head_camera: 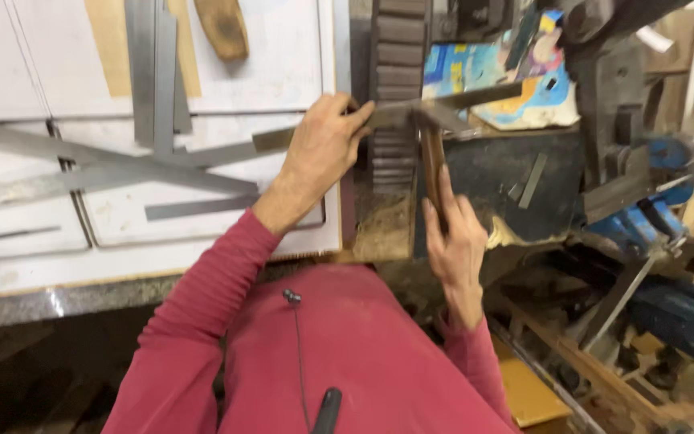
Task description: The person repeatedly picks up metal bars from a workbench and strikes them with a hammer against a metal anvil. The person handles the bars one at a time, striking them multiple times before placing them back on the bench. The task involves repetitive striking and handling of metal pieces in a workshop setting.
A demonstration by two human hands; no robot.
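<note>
My left hand (323,149) grips a long flat metal strip (459,100) that runs from the white panel on the left across to the right. My right hand (455,237) holds the brown wooden handle of a hammer (431,161). The hammer's head rests on or just over the strip, near my left fingers. Both sleeves are red.
Several flat metal strips (114,169) lie crossed on a white panelled surface (26,72). A wooden piece (222,28) lies at the top. A dark work block (508,193) is under the hammer. A blue machine (660,217) and cluttered wooden parts stand at the right.
</note>
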